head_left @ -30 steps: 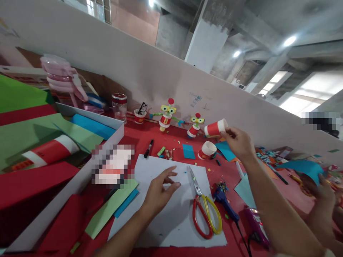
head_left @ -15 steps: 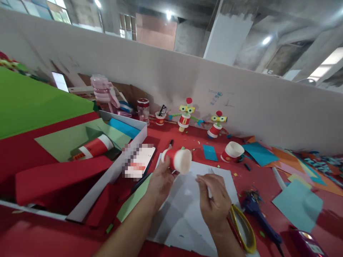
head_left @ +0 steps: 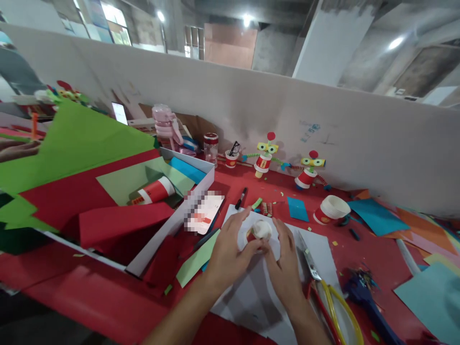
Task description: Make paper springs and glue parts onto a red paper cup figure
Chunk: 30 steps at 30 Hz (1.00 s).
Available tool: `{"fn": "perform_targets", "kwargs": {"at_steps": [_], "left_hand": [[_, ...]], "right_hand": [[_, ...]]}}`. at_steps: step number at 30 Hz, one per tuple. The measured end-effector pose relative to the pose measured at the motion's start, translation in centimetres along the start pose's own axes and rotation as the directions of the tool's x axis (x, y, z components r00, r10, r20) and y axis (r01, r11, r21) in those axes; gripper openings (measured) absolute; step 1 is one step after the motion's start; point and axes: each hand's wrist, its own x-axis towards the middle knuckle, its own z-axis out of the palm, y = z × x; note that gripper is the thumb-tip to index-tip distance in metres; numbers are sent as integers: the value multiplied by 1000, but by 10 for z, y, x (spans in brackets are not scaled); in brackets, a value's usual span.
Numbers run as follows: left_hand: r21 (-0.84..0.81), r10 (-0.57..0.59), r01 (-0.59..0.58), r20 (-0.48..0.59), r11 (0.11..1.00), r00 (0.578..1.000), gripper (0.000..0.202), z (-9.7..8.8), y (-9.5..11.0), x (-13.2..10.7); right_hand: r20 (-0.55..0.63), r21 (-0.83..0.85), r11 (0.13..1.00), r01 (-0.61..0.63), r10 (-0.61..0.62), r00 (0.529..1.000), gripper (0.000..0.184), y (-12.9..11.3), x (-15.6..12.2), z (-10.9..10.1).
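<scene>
A small red-and-white paper cup [head_left: 263, 229] is low over the white paper, its round white end facing up towards me. My left hand [head_left: 233, 249] curls round its left side, thumb across the front. My right hand [head_left: 283, 258] curves round the other side, its thumb tip meeting the left thumb at the cup's near edge. The thumbs hide the cup's lower part. Under both hands lies a white sheet [head_left: 251, 306]. Yellow-and-red-handled scissors [head_left: 316, 275] lie right of my right hand.
An open box [head_left: 172, 223] with coloured paper and a cup stands left, beside a phone [head_left: 206, 211]. Two cup figures [head_left: 263, 162] stand by the back wall. Stacked cups [head_left: 331, 209], a blue glue gun [head_left: 370, 302] and coloured sheets [head_left: 377, 215] lie right. Another person's hand [head_left: 17, 148] shows far left.
The cup has come down and turned so its white end faces up. My right hand has moved in from apart to beside it. The view has swung left.
</scene>
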Motion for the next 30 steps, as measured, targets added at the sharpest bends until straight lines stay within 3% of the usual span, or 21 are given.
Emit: {"fn": "perform_targets", "kwargs": {"at_steps": [2, 4, 6, 8, 9, 11, 14, 16, 19, 22, 23, 27, 30], "left_hand": [[158, 86, -91, 40, 983, 996, 28, -36, 4, -7], [349, 147, -150, 36, 925, 988, 19, -85, -1, -11], [569, 162, -135, 3, 811, 987, 22, -142, -14, -10], [758, 155, -151, 67, 635, 986, 29, -194, -32, -6], [817, 98, -162, 129, 554, 987, 33, -215, -41, -4], [858, 18, -182, 198, 480, 980, 36, -241, -56, -1], [901, -233, -82, 197, 426, 952, 48, -250, -64, -1], [919, -308, 12, 120, 394, 944, 45, -247, -60, -1], [899, -223, 162, -74, 407, 972, 34, -249, -51, 4], [844, -80, 328, -326, 424, 942, 45, -259, -47, 16], [839, -53, 330, -342, 433, 938, 48, -262, -49, 21], [889, 0, 204, -224, 410, 975, 44, -258, -69, 37], [843, 8, 160, -191, 513, 981, 38, -236, -85, 38]], "right_hand": [[50, -80, 994, 78, -74, 996, 59, -1, -3, 6], [78, -129, 986, 110, -101, 992, 63, -2, -4, 12], [90, -141, 984, 106, -94, 992, 64, -2, -4, 15], [89, -133, 987, 89, -78, 993, 65, -1, -4, 17], [82, -130, 988, 81, -71, 994, 66, 0, -4, 18], [63, -136, 989, 65, -56, 996, 67, 2, -3, 19], [30, -163, 984, 66, -62, 998, 64, 4, -3, 20], [2, -183, 980, 82, -83, 997, 62, 4, -2, 20], [-20, -229, 969, 94, -101, 995, 61, 1, 0, 18], [-44, -288, 953, 96, -113, 993, 61, -2, 1, 13], [-63, -311, 946, 90, -115, 991, 63, -3, 1, 11], [-148, -400, 913, 78, -148, 978, 74, 1, -2, 6], [-184, -439, 891, 116, -215, 959, 77, 8, -6, 6]]}}
